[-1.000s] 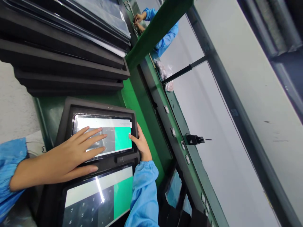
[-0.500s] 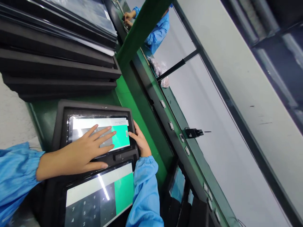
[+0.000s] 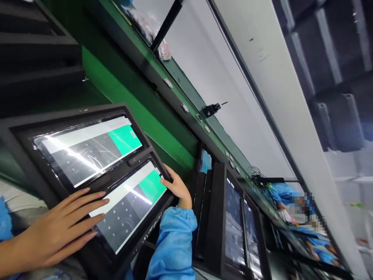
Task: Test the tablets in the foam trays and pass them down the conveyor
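Note:
A black foam tray (image 3: 20, 128) lies before me with two lit tablets in it. The upper tablet (image 3: 87, 149) shows a grey keypad and a green panel. The lower tablet (image 3: 131, 206) shows the same screen. My left hand (image 3: 62, 229) lies flat with fingers stretched out, its tips on the left end of the lower tablet. My right hand (image 3: 176, 186) rests at the lower tablet's right corner, fingertips curled on its edge.
A green conveyor frame (image 3: 140, 112) runs diagonally behind the tray. More black trays with tablets (image 3: 233, 217) stand to the right. Stacked black foam trays (image 3: 35, 50) sit at upper left. Other people in blue sleeves (image 3: 288, 202) work at far right.
Both hands have moved from the upper tablet down to the lower one. The camera has swung down and right, bringing the right-hand trays and people into view.

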Demonstrator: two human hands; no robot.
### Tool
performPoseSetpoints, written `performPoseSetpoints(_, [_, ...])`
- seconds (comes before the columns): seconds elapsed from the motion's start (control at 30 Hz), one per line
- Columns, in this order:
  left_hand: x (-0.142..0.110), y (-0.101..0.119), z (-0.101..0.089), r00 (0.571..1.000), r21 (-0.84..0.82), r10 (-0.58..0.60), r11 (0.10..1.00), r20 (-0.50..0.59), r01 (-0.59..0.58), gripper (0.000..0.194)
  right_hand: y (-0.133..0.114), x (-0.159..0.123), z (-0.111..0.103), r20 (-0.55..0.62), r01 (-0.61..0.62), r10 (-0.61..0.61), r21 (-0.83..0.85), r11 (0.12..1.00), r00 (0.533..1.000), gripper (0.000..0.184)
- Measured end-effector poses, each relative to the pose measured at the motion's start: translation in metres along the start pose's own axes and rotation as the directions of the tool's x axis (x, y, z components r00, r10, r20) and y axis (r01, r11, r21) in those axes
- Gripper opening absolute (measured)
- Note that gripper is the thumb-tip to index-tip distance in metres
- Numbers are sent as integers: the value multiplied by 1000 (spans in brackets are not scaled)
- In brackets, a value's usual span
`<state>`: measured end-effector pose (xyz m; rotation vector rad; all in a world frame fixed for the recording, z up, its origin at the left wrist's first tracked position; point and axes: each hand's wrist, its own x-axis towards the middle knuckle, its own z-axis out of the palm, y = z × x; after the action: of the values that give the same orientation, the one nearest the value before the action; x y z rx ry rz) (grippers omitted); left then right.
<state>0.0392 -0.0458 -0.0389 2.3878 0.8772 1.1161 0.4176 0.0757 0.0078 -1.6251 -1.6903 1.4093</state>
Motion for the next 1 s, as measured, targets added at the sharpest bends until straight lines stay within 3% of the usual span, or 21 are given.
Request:
performPoseSetpoints(0.13, [-5, 3, 1, 1000, -7, 13, 1000, 3, -13, 42, 7, -7, 12, -71, 12, -16, -57, 998, 997, 70])
performPoseSetpoints(0.33, [-17, 12, 6, 970, -125, -208, 973, -124, 193, 37, 4, -6, 7, -55, 26, -31, -88, 996, 998, 77])
performPoseSetpoints(0.47, [-20, 13, 4, 953, -155, -264, 958, -148, 242, 34, 3, -12, 2, -29, 28, -31, -92, 995, 999, 80])
performPoseSetpoints(0.6, [-18, 13, 2, 944, -177, -295, 947, -150, 268, 31, 5, -7, 7, -51, 19, -25, -106, 994, 998, 70])
performPoseSetpoints(0.77, [-16, 13, 5, 956, -138, -257, 961, -142, 238, 33, 8, -3, 12, -77, 4, -12, -110, 994, 997, 65])
performPoseSetpoints(1.0, [-13, 3, -3, 1000, 78, -27, 997, 16, 25, 39, 8, -10, 3, -45, 12, -15, -64, 998, 999, 73])
